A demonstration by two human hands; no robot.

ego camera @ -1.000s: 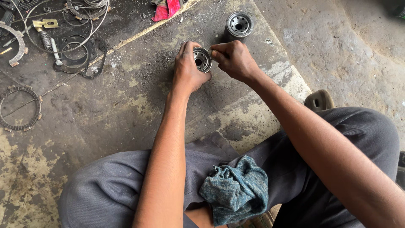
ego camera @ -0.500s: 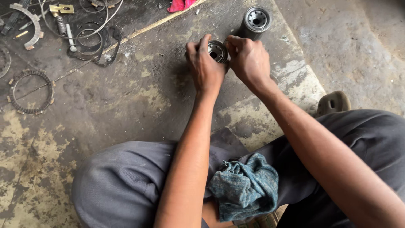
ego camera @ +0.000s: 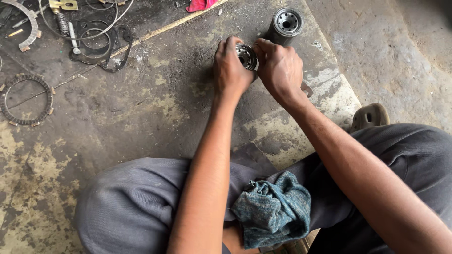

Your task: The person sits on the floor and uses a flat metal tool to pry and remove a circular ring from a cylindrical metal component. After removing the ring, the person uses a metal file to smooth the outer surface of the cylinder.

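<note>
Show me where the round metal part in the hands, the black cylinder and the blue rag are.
round metal part (ego camera: 246, 56): head view, its top face.
black cylinder (ego camera: 287, 21): head view, its holed top.
blue rag (ego camera: 273, 211): head view, its middle folds.

I grip a small round metal part (ego camera: 246, 56) with a holed, shiny face, upper centre of frame, facing up.
</note>
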